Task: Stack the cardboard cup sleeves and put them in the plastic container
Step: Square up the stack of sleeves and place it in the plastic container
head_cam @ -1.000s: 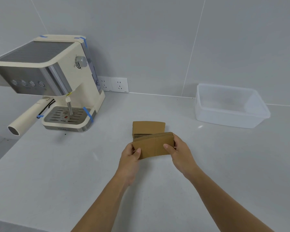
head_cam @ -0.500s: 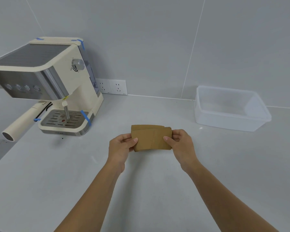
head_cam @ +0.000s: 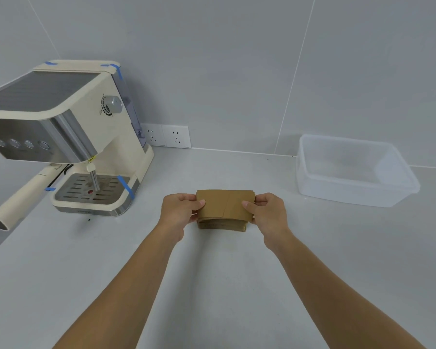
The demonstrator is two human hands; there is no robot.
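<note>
Cardboard cup sleeves are pretty much one pile now, sitting mid-tabletop right in front of the person. The left hand pinches the left end of the stack and the right hand pinches the right end — thumbs on top, fingers curled round the sides. Top layers look squared up, though the lower ones stick out a bit at the near edge, so I'd say the stacking is nearly done but could use a last tidy. The plastic container is off to the right, well apart from the stack, and it looks empty — so the whole "put them in" part is still to do. Espresso machine on the left isn't involved.
</note>
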